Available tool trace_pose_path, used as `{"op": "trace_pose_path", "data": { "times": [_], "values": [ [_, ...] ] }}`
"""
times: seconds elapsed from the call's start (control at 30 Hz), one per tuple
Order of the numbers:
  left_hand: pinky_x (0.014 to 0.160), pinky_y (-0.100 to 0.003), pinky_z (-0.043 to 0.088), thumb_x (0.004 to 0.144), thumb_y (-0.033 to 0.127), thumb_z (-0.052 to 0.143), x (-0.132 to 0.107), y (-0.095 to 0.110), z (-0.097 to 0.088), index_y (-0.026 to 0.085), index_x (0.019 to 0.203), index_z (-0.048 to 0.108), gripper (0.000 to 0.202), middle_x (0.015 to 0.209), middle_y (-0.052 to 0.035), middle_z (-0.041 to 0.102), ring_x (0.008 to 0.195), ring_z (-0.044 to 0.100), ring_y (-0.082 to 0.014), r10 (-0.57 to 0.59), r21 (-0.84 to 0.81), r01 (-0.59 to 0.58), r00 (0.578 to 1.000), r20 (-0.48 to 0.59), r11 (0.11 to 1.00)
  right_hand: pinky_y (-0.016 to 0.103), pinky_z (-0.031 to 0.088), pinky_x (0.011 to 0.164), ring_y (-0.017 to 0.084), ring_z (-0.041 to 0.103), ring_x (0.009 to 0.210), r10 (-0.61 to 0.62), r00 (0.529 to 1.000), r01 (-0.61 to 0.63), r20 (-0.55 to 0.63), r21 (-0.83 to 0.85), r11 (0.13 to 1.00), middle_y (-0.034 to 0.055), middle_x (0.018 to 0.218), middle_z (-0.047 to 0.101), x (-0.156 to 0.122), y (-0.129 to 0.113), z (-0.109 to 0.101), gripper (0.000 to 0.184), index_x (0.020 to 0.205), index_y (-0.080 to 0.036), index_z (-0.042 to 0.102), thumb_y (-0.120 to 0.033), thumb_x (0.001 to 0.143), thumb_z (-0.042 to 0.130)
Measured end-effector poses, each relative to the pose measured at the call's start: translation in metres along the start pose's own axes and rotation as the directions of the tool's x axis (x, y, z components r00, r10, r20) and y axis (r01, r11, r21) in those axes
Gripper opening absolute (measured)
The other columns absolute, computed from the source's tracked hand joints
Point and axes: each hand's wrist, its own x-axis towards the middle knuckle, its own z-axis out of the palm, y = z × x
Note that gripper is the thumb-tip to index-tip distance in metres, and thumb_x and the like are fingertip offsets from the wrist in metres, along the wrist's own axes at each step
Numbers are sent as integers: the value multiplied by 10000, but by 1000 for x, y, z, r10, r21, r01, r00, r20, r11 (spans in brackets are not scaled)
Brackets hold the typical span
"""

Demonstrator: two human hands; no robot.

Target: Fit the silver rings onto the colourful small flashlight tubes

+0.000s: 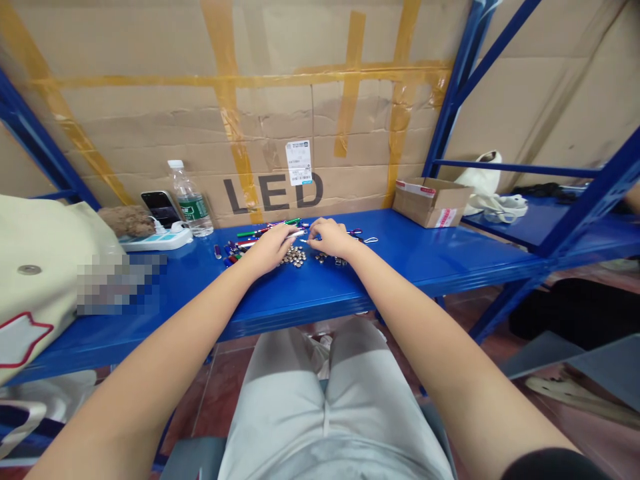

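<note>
a small silver tube (298,234) is pinched by the left hand (270,248); the right hand's (329,239) grip cannot be told. loose metal beads (295,256) lie heaped below the tube, coloured pens (263,231) left of it.

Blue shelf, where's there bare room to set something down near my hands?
Bare blue shows on the shelf right of your right hand, up to the cardboard box, and along the front edge below both hands. It's crowded around your left hand, with pens and small metal pieces, and leftward by the power strip.

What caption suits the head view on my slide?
Left hand and right hand over small metal parts on a blue shelf.
</note>
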Motion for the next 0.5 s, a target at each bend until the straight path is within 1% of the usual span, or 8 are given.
{"op": "trace_pose_path", "data": {
  "times": [0.07, 0.17, 0.27, 0.3, 0.33, 0.37, 0.43, 0.5],
  "values": [
    [928, -402, 453, 971, 257, 354, 0, 2, 1, 146, 1159, 557, 298, 1053, -119, 614, 1003, 573, -231, -3, 0, 3, 1000, -24, 1000, 370, 439, 897, 209, 588, 997, -17, 998, 30, -66, 195, 980, 75, 1038, 676, 0, -2, 0, 162, 869, -171, 677, -284, 848, 562],
    [896, -388, 456, 986, 271, 319, 1, 5, 2, 140, 1146, 548, 309, 987, -106, 595, 942, 564, -224, -4, -18, 3, 999, -51, 1000, 301, 476, 780, 165, 609, 826, -44, 997, 72, -68, 490, 869, 54, 883, 695, 0, -5, 1, 204, 875, -139, 656, -310, 855, 547],
    [883, -378, 458, 978, 284, 342, 4, 7, 6, 149, 1107, 549, 279, 968, -97, 590, 936, 556, -224, -19, -30, 17, 997, -80, 999, 285, 488, 760, 154, 621, 817, -83, 996, 82, -29, 650, 755, 59, 900, 708, 1, -7, 6, 197, 933, -130, 648, -277, 849, 546],
    [886, -380, 457, 972, 281, 354, 5, 8, 7, 151, 1102, 547, 267, 978, -98, 592, 946, 556, -225, -28, -35, 25, 996, -86, 999, 281, 488, 767, 152, 628, 832, -101, 995, 89, -20, 666, 741, 64, 921, 712, 2, -8, 8, 188, 948, -128, 646, -252, 846, 547],
    [890, -383, 456, 966, 272, 363, 6, 8, 9, 152, 1095, 546, 255, 987, -100, 596, 954, 557, -227, -36, -41, 33, 996, -86, 999, 277, 485, 778, 152, 633, 851, -118, 993, 100, -18, 657, 747, 69, 943, 715, 2, -8, 10, 176, 949, -126, 645, -226, 839, 551],
    [892, -386, 457, 960, 260, 368, 7, 8, 10, 152, 1087, 546, 244, 994, -101, 602, 957, 560, -228, -44, -49, 40, 996, -77, 998, 275, 480, 791, 154, 636, 868, -128, 991, 116, -26, 622, 774, 72, 961, 716, 2, -9, 12, 159, 939, -125, 645, -199, 826, 559],
    [896, -392, 458, 947, 235, 375, 8, 7, 12, 150, 1073, 546, 229, 1011, -104, 617, 962, 569, -229, -61, -64, 57, 997, -56, 996, 275, 467, 810, 158, 636, 883, -129, 990, 142, -60, 497, 856, 74, 973, 715, 1, -10, 13, 135, 911, -126, 646, -155, 801, 574],
    [903, -394, 459, 938, 225, 383, 7, 7, 12, 150, 1071, 543, 221, 1032, -107, 629, 977, 578, -231, -86, -69, 82, 994, -61, 994, 277, 457, 818, 162, 633, 883, -134, 989, 151, -69, 374, 915, 76, 975, 712, -4, -12, 12, 136, 915, -129, 649, -154, 800, 580]
  ]
}}
